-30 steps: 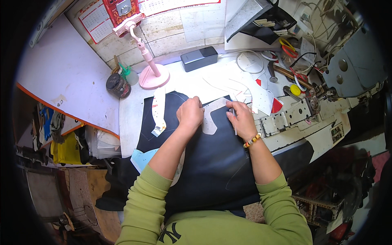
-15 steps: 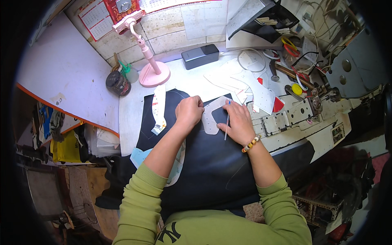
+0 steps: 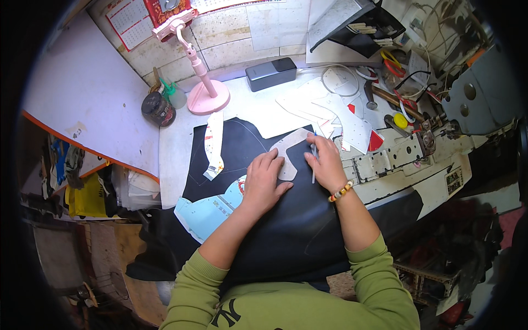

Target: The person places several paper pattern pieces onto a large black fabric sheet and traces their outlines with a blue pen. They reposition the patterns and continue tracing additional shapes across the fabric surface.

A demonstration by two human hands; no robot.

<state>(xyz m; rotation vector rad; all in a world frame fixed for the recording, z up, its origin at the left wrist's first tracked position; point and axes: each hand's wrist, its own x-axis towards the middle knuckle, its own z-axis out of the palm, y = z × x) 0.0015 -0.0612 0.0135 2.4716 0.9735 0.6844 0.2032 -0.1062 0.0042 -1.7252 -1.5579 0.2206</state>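
My left hand (image 3: 264, 179) lies flat with its fingers stretched out, fingertips on the left edge of a grey curved pattern piece (image 3: 287, 157). That piece rests on a black sheet of leather-like material (image 3: 286, 220) with thin pale lines drawn on it. In my right hand (image 3: 328, 162) a slim pale pen (image 3: 313, 175) with a blue end is pinched, just right of the pattern piece. Which end of the pen touches the material, I cannot tell. A light-blue pattern piece (image 3: 206, 212) lies partly under my left forearm. Further left is a narrow white pattern piece (image 3: 213, 143).
A pink phone stand (image 3: 209, 98), a dark jar (image 3: 158, 109) and a black box-shaped device (image 3: 270, 74) stand at the back. White pattern pieces (image 3: 352, 124) lie at the right. Beyond them are a hammer (image 3: 370, 96) and a sewing machine's metal bed (image 3: 390, 157).
My left hand has opened from a closed pose and come down and nearer, flat onto the pattern piece. My right hand has shifted slightly right, and the pen is now gripped more firmly in its fingers.
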